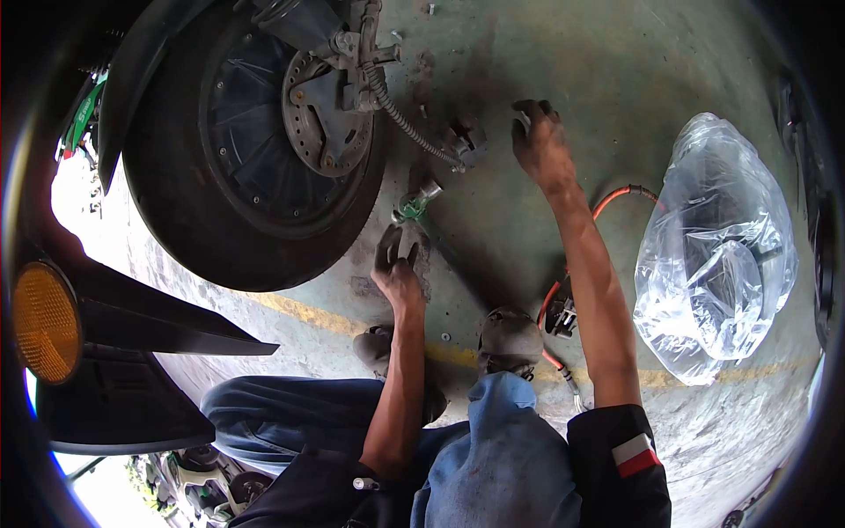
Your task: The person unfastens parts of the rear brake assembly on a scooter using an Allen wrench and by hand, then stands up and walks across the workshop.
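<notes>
Showing just right of the lower part of the black wheel (251, 154), a green and silver part (410, 209) is the thing nearest the left hand (399, 277). This hand is below and right of the wheel, its thumb spread away from the bent fingers with a gap between them; the fingertips end just beside the green and silver part, and I cannot tell whether they touch it.

The right hand (543, 150) is farther to the right of the wheel, above the green floor (616, 79). Its fingers are bent inward, and a small pale patch shows beside the thumb; I cannot tell whether the hand grips something.

On the wheel's right face is 1 brake disc (299, 92) pierced with holes. From beside it a ribbed hose (396, 113) slants away from the wheel to a dark metal piece (466, 141), which lies between the wheel and the right hand.

Well to the right of the wheel lies 1 clear plastic bag (717, 264), with an orange hose (607, 204) beside it. Below and right of the wheel are the person's 2 shoes (510, 339), near a yellow line (308, 312). An orange reflector (47, 323) is below and left of the wheel.
</notes>
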